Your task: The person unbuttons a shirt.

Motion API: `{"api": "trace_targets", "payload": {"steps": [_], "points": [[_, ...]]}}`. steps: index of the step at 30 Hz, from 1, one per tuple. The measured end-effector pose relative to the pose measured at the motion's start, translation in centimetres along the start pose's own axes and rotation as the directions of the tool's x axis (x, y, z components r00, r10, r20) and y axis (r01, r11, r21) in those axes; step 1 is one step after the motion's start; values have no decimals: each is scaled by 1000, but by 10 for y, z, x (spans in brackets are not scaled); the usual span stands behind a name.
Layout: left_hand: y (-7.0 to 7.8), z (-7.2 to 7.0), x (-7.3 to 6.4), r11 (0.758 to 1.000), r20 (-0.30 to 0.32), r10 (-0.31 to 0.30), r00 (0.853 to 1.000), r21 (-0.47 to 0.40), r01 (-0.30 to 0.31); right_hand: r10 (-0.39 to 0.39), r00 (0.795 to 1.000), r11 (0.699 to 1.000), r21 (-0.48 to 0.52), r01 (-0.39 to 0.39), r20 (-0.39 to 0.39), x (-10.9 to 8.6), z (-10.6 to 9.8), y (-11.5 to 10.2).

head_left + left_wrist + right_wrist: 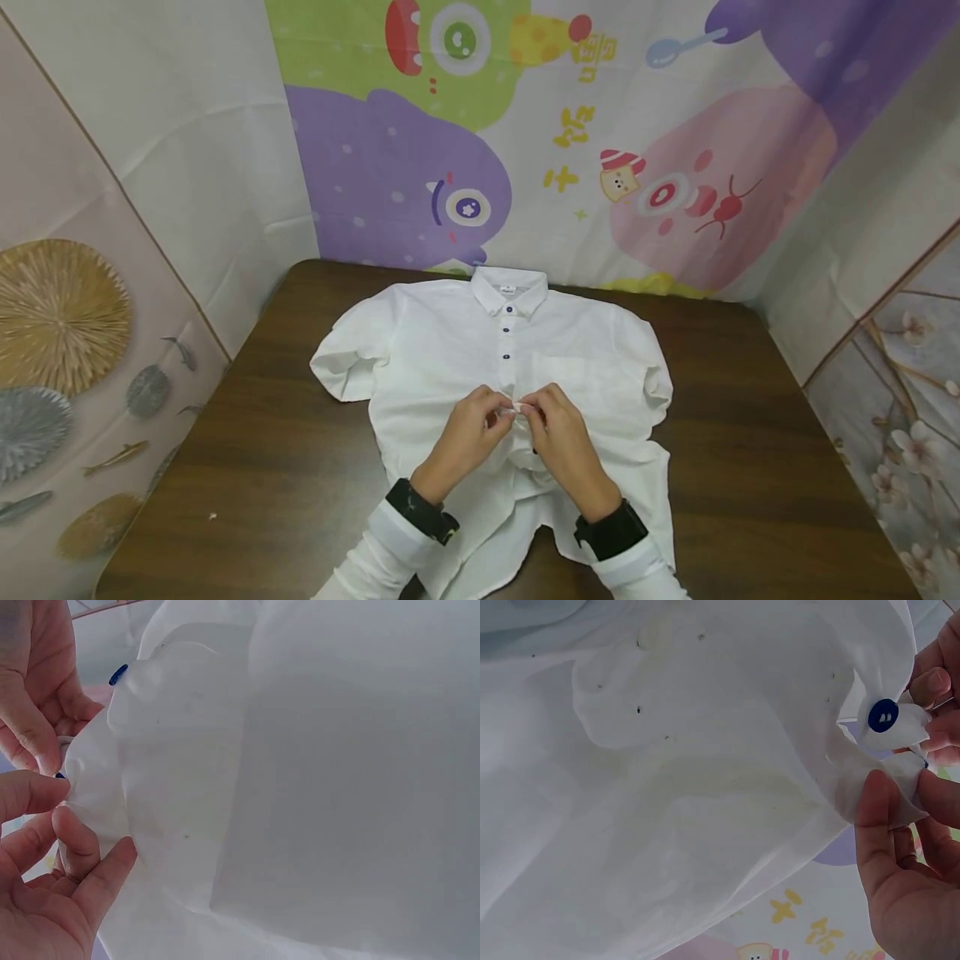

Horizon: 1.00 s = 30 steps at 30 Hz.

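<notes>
A white short-sleeved shirt (442, 350) lies front up, its collar at the far side. Dark blue buttons run down its front placket; the upper ones pass through the cloth. My left hand (468, 429) pinches the placket cloth at mid-front between thumb and fingers, fingertips near a blue button edge (61, 775). Close beside it, my right hand (558, 437) pinches the facing edge, the two sets of fingertips almost meeting. A whole blue button (883, 715) shows near the hands in the right wrist view. Fingers partly hide the pinched spot. Lower down, the front panels hang apart.
The shirt lies on a brown wooden table (247, 467). A small white scrap (212, 516) is at the table's left. Behind stands a cartoon-printed cloth (555, 233), with patterned panels on both sides. Black bands (423, 511) circle both wrists.
</notes>
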State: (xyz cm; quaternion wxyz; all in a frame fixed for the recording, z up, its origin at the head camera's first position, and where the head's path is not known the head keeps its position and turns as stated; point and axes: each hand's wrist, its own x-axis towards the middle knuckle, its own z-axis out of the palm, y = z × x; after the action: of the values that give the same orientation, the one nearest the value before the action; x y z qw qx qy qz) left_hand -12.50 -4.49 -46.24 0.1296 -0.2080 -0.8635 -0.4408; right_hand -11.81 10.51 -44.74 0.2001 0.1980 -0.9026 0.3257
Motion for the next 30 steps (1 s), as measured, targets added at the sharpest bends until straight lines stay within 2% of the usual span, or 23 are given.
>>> {"api": "trace_targets", "payload": {"steps": [8,15,20,26,30], "points": [[-1,1,-1,999,5,2,1000,-40,-2,-34,999,999,42,34,-17,0,2,2],[-1,3,-1,998,8,-1,1000,-63,2,-43,999,999,30,43,-13,-3,7,2],[0,3,0,997,1,-6,1000,-78,6,-12,1000,998,64,13,-14,-2,6,2],[1,4,-2,992,15,-40,999,-117,42,73,997,992,100,-73,9,-1,2,4],[1,5,-3,991,16,-50,999,-125,52,87,996,991,96,-89,24,-1,1,5]]}}
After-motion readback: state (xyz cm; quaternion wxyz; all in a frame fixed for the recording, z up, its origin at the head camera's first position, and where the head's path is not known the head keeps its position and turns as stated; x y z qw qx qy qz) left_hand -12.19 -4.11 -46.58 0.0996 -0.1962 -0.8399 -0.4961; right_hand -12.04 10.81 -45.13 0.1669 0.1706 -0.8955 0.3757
